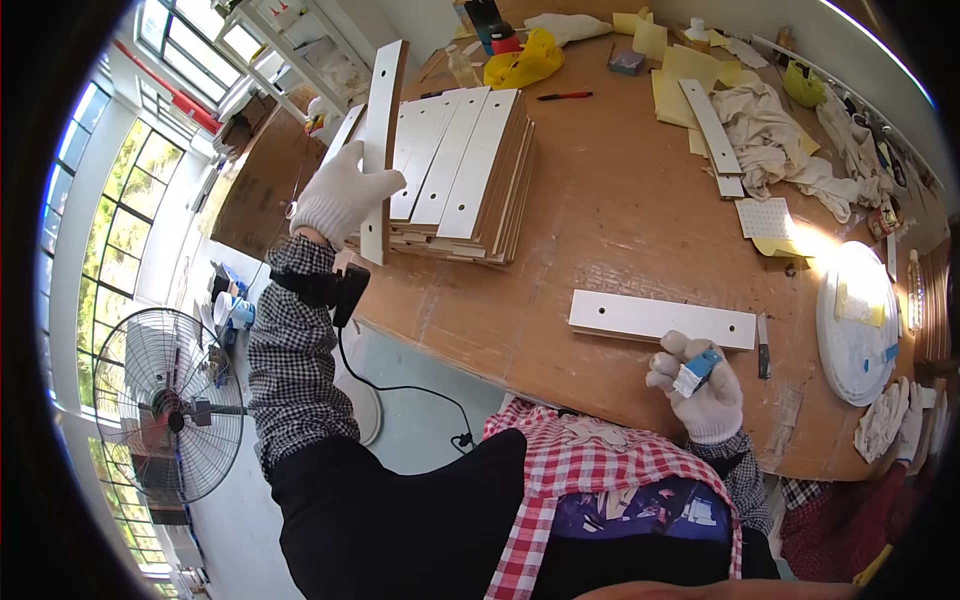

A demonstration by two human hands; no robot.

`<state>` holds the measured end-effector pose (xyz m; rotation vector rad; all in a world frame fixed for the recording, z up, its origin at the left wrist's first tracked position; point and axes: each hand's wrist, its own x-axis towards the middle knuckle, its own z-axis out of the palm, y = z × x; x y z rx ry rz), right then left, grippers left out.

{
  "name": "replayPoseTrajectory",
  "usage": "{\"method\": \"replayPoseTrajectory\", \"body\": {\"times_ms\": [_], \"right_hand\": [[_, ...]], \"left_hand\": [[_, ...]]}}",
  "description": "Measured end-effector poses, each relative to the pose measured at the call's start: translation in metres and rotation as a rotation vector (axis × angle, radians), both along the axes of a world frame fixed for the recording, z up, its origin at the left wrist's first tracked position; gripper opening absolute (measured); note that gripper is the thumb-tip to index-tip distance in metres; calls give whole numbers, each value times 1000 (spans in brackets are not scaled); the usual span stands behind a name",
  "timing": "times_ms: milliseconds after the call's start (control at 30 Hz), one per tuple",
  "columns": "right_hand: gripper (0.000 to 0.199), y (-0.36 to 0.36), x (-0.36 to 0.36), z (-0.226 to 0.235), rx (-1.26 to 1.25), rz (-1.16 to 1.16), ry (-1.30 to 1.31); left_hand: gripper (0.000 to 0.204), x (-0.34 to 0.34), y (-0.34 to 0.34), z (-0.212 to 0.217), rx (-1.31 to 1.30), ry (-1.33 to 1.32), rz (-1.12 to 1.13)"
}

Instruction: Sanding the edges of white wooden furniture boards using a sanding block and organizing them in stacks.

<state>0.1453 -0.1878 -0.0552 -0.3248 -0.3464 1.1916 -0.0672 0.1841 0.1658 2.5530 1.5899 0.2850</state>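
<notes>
My left hand [345, 195], in a white knit glove, is closed around a long white board [383, 105] with small dark holes, which stands tilted at the left end of the stack of similar boards [468, 165]. My right hand [708, 405], gloved as well, grips a small blue-and-silver piece [697, 371]; its exact kind I cannot make out. Just beyond that hand, a short pile of white boards [655, 316] lies near the table's front edge. To its right rests a knife [764, 347] with a dark handle.
On the brown-covered table [600, 220] are a yellow bag [525, 60], a red pen [565, 96], crumpled cloths [755, 130], two narrow boards [712, 130] and a round white lid [857, 322]. A standing fan [170, 405] is at the left; a black cable [405, 388] hangs below my left arm.
</notes>
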Motion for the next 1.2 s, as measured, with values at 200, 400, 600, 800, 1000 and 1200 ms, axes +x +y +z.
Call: {"method": "replayPoseTrajectory", "body": {"times_ms": [200,400,600,800,1000,1200], "right_hand": [[43,13,4,17,44,41,-39],[41,16,-3,32,-74,5,-95],[41,24,-3,31,-75,-28,-99],[42,36,1,30,-87,-23,-95],[43,44,6,28,-93,-7,-79],[44,42,1,26,-115,-36,-92]], "left_hand": [[66,-26,78,-2,22,214,219],[55,-21,140,-19,-70,392,320],[55,-15,167,-30,-93,399,377],[61,-12,174,-19,-61,458,370],[103,-41,181,-26,-219,491,360],[101,-73,183,-39,-285,467,423]]}}
